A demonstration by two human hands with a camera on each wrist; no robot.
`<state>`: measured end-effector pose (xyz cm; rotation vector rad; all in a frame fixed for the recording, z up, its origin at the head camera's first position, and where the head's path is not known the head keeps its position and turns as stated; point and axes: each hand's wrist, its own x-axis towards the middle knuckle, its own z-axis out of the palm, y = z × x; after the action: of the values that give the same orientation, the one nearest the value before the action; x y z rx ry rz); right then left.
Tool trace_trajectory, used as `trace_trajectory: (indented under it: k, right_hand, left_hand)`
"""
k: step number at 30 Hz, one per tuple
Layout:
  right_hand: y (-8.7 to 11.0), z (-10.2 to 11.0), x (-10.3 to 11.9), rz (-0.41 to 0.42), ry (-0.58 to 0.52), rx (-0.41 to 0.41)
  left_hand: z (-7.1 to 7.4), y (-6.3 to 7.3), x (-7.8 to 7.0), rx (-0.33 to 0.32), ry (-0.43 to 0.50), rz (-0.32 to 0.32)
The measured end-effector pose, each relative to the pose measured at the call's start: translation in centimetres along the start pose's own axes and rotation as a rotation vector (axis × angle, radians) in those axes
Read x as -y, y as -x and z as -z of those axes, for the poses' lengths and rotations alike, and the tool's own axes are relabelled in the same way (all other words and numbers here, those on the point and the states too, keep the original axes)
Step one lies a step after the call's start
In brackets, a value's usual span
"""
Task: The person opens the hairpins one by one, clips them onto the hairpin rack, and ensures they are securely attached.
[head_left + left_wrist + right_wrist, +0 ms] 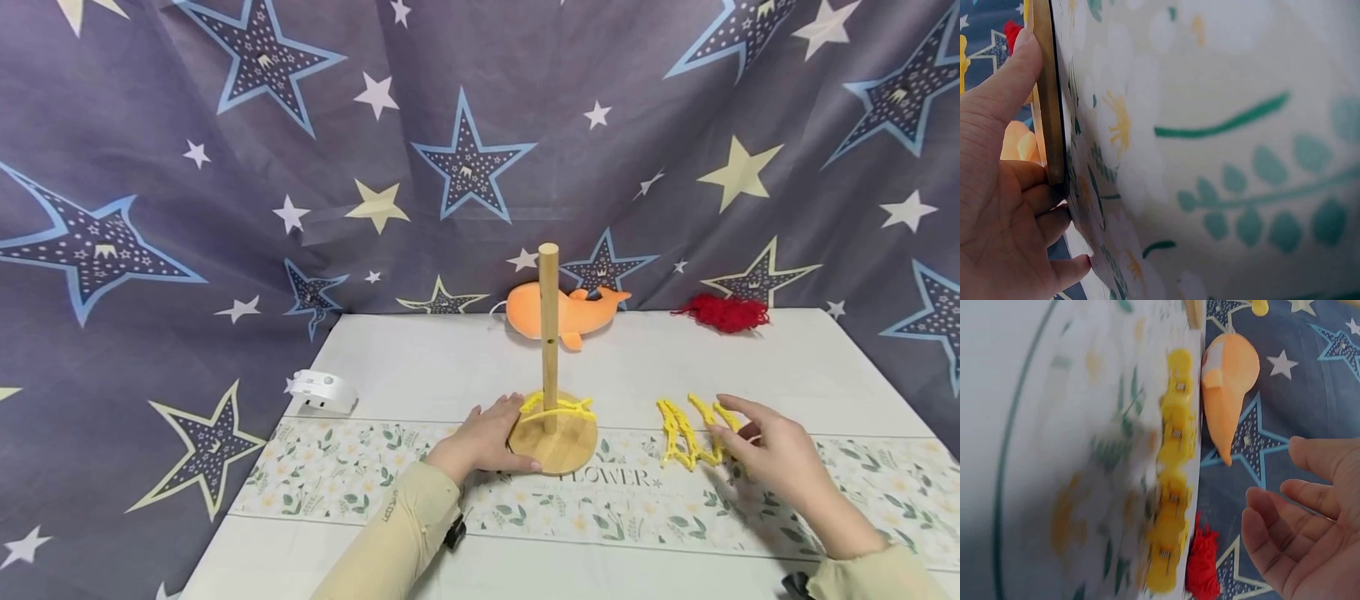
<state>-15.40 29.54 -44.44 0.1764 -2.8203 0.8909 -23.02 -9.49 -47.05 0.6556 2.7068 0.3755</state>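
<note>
A round-based wooden stand (550, 350) with an upright post stands at mid-table. Around the foot of its post lies a thin yellow piece (558, 412). My left hand (483, 437) grips the left rim of the base, thumb at the near edge and fingers farther back. In the left wrist view the thumb and fingertips meet the base's edge (1047, 125). To the right, several yellow zigzag pieces (678, 433) lie on the table. My right hand (776, 454) hovers over their right end, fingers loosely bent. In the right wrist view it holds nothing, apart from the yellow pieces (1175, 434).
An orange whale plush (581, 317) lies behind the stand, and a red bundle of yarn (726, 313) at the back right. A white curved device (324, 390) sits at the left edge. A floral runner (360, 475) crosses the table; a starry curtain (465, 267) hangs behind.
</note>
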Motion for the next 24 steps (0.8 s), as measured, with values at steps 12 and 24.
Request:
trace_trajectory:
  k: [12,24]
  right_hand:
    - [0.4,1.0,-2.4,-0.075,0.124,0.041]
    - [0.1,1.0,-3.9,-0.251,0.207,0.268]
  left_hand:
    - [0.3,0.1,-0.2,0.012,0.010,0.006]
    - [0.3,0.1,-0.3,0.013,0.017,0.010]
